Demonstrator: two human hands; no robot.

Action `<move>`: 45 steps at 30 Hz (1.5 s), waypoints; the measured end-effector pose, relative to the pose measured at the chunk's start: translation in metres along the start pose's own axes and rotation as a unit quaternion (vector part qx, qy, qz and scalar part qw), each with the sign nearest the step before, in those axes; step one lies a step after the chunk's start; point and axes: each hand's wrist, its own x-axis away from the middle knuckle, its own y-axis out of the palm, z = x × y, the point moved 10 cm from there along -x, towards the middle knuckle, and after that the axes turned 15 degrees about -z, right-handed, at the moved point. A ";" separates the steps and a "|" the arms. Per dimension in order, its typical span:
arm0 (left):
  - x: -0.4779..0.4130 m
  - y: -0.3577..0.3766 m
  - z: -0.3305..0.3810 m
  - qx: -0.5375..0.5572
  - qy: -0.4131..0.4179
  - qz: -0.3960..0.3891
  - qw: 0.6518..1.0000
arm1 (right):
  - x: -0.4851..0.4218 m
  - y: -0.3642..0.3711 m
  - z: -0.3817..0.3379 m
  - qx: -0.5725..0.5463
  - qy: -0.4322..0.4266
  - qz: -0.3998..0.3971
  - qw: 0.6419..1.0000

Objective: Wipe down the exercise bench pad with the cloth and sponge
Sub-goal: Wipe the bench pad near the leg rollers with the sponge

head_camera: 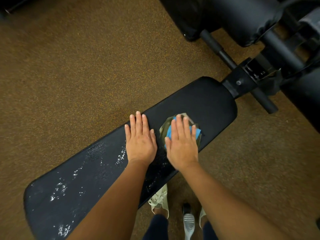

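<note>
The long black exercise bench pad (207, 101) runs from near left to far right over speckled brown rubber floor (69, 75), and its near-left half is dotted with white foam flecks (58, 189). At mid-pad the left hand (140, 141) lies flat on the pad, fingers straight, holding nothing. Just to its right, the right hand (181, 144) presses with straight fingers on a crumpled olive-grey cloth (165, 126) bundled with a blue sponge (170, 131), short of the black metal bench frame (242, 80) at far right.

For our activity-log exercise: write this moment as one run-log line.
right hand: presses blue sponge and cloth on bench pad | left hand: flat on pad | white flecks: pad's near end
</note>
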 end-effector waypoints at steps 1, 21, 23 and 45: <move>0.001 0.000 0.000 0.002 0.002 -0.002 1.000 | 0.012 0.008 -0.007 0.016 -0.042 -0.011 0.999; 0.003 0.003 -0.001 -0.015 0.015 -0.004 1.000 | 0.004 -0.001 0.043 -0.065 0.113 0.035 0.991; 0.003 0.003 -0.001 -0.015 0.016 -0.003 1.000 | 0.021 0.012 0.019 -0.030 0.033 0.018 0.999; 0.003 0.003 0.001 -0.018 0.014 -0.002 1.000 | 0.018 0.004 0.058 -0.133 0.149 0.071 0.977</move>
